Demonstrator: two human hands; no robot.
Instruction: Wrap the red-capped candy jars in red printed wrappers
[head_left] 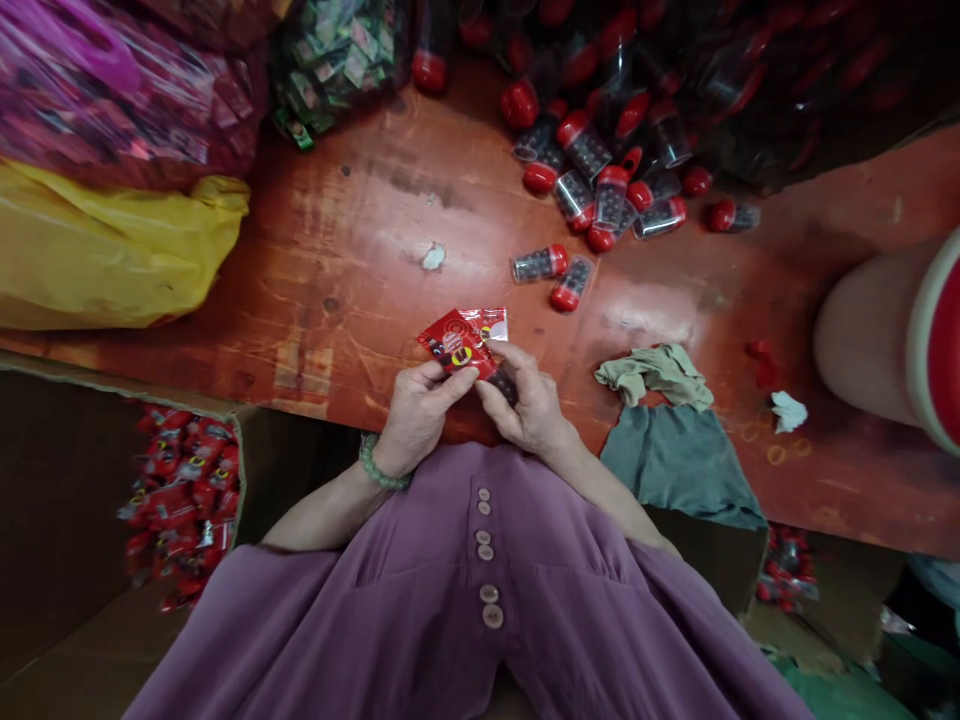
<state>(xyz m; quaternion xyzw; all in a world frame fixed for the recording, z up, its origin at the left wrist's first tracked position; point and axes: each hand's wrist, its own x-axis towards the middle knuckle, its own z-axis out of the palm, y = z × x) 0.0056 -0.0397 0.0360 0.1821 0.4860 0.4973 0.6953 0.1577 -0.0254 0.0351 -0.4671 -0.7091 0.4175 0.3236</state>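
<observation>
A red printed packet is pinched in my left hand, thumb on its front face. Behind its right side shows a second shiny red-and-white piece; I cannot tell whether it is a separate packet. My right hand is closed around a small clear container of dark balls, at the packet's lower right. My fingers cover most of that container, and I cannot tell whether it is partly inside the packet. Beyond my hands lie two clear containers with red caps and dark balls inside.
A large heap of red-capped containers covers the back right of the reddish table. Bags stand back left, one yellow. Cloths and a white bucket sit to the right. A carton of red packets stands lower left.
</observation>
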